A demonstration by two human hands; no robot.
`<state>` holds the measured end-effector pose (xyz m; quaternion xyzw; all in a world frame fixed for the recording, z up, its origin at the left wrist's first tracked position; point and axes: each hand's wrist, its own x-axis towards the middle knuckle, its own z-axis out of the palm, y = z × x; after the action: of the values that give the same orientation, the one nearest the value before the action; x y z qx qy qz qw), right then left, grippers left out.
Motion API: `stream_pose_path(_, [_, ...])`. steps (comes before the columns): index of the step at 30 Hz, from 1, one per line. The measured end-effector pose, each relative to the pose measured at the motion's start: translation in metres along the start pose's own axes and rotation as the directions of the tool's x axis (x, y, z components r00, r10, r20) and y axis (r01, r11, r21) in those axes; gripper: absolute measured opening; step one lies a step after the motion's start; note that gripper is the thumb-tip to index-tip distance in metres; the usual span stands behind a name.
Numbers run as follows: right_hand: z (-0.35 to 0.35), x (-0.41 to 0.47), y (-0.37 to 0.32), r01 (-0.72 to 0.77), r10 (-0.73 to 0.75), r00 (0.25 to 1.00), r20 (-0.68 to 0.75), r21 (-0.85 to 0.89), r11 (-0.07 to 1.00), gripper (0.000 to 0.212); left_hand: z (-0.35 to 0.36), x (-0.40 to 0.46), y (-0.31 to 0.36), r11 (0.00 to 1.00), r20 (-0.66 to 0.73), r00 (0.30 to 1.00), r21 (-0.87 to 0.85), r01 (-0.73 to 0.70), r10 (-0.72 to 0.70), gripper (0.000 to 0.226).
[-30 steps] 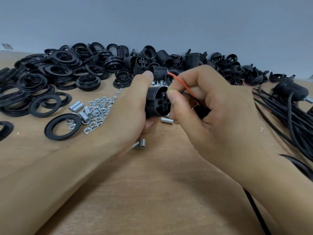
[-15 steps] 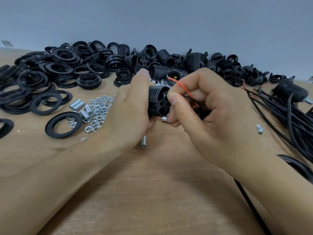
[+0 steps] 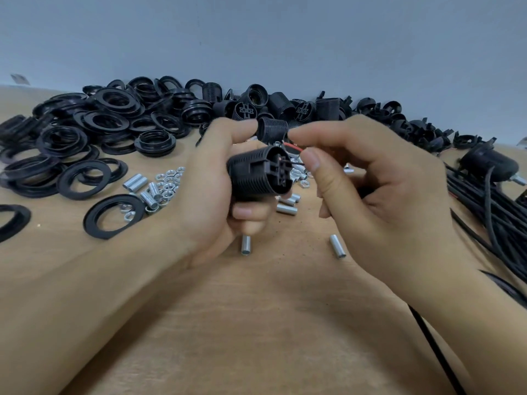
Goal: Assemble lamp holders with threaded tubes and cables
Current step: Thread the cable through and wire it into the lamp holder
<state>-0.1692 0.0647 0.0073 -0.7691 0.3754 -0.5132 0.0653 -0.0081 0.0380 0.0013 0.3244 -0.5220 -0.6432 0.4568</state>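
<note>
My left hand (image 3: 208, 192) grips a black ribbed lamp holder (image 3: 258, 173) above the table, its terminal end turned to the right. My right hand (image 3: 379, 189) pinches the thin red wire (image 3: 293, 147) of a black cable between thumb and forefinger, right beside the holder's terminals. The wire tips reach the terminal block; whether they sit inside it is not visible. The black cable (image 3: 436, 354) runs from under my right wrist toward the lower right. Short silver threaded tubes (image 3: 245, 245) lie on the wood below my hands.
Black rings (image 3: 114, 216) and collars pile up at the left, lamp holder bodies (image 3: 285, 105) along the back wall. Silver nuts (image 3: 165, 183) and tubes lie left of centre. A bundle of black cables (image 3: 496, 212) with a finished holder (image 3: 489, 163) fills the right edge.
Both hands have lifted slightly, and the holder has turned so its terminal end shows. My right thumb has drawn back a little from the holder, still pinching the red wire.
</note>
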Motion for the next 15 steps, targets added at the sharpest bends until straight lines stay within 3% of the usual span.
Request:
stream_pose_path(3, [-0.0011,-0.0005,-0.0009,-0.005,0.005,0.999,-0.043,0.003,1.000,0.010,0.0014,0.0019,0.0046,0.995,0.076,0.997,-0.096,0.011,-0.003,0.024])
stream_pose_path(5, [-0.0018,0.0002,-0.0042,0.016,-0.016,0.999,-0.033,0.001,1.000,0.008,-0.0001,0.0021,0.0023,0.995,0.060,0.998,-0.097,0.003,0.003,0.039])
stream_pose_path(9, [-0.0038,0.0008,-0.0047,0.065,-0.064,0.996,0.057,-0.024,0.998,0.004,0.0046,0.0019,0.0009,0.998,0.025,1.000,-0.067,0.015,-0.013,0.056])
stream_pose_path(15, [-0.0084,0.0016,-0.0031,0.088,-0.086,0.978,0.189,-0.003,0.996,0.006,0.0032,0.0020,0.0001,0.991,0.044,0.997,-0.120,0.066,-0.061,0.050])
